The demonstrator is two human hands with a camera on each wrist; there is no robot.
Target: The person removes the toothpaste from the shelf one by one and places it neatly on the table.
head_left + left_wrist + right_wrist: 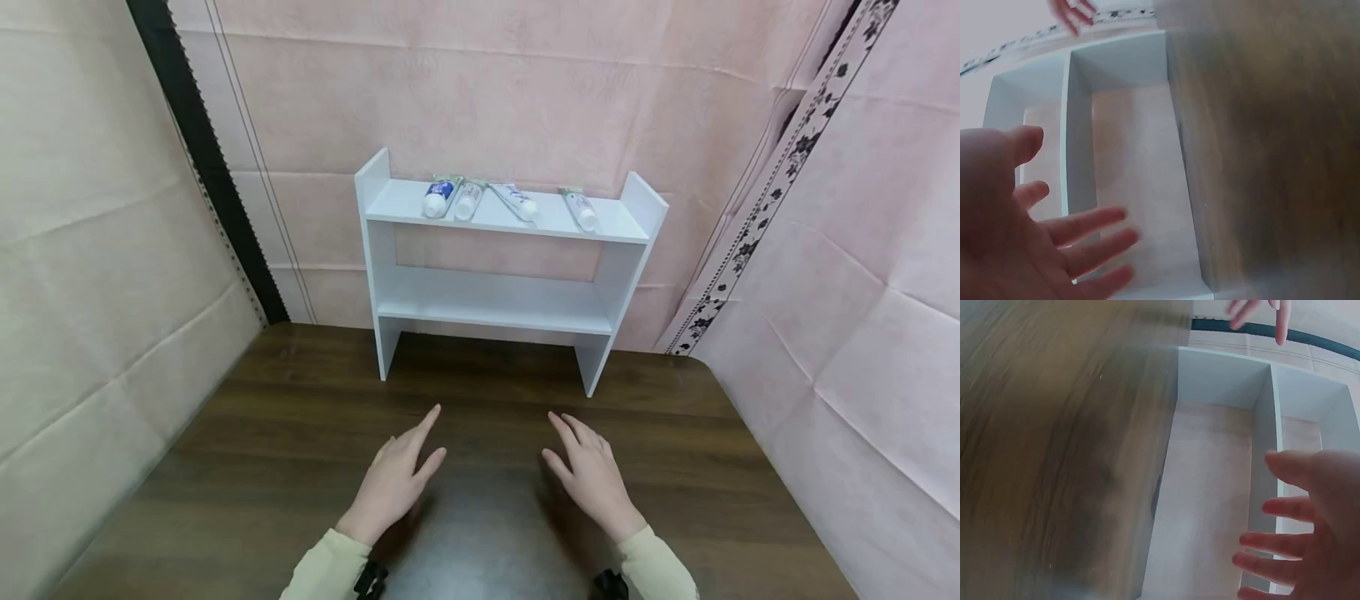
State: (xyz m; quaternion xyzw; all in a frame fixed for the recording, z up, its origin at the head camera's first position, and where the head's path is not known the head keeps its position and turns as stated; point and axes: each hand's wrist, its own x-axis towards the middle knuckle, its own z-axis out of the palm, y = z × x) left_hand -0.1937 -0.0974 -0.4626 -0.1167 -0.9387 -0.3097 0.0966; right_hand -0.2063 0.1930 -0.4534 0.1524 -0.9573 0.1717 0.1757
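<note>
My left hand [392, 482] is held over the dark wooden table with its fingers spread and nothing in them. Opposite it, my right hand [592, 477] has its fingers extended, also holding nothing. Beyond both hands stands a white two-tier shelf [495, 307]. On its top board lie several tubes with white caps: a blue-and-white tube [439, 197] at the left, a pale tube [468, 198] beside it, another tube [516, 201] slanting near the middle, and a fourth tube [580, 208] apart toward the right. Both wrist views show the shelf past the spread fingers [1094, 250].
The wooden table [480, 517] reaches back to a pinkish cloth backdrop [525, 100]. Pale cloth walls close in the left [97, 250] and right sides. A black strip [210, 167] runs down the left corner, a floral border [780, 183] down the right.
</note>
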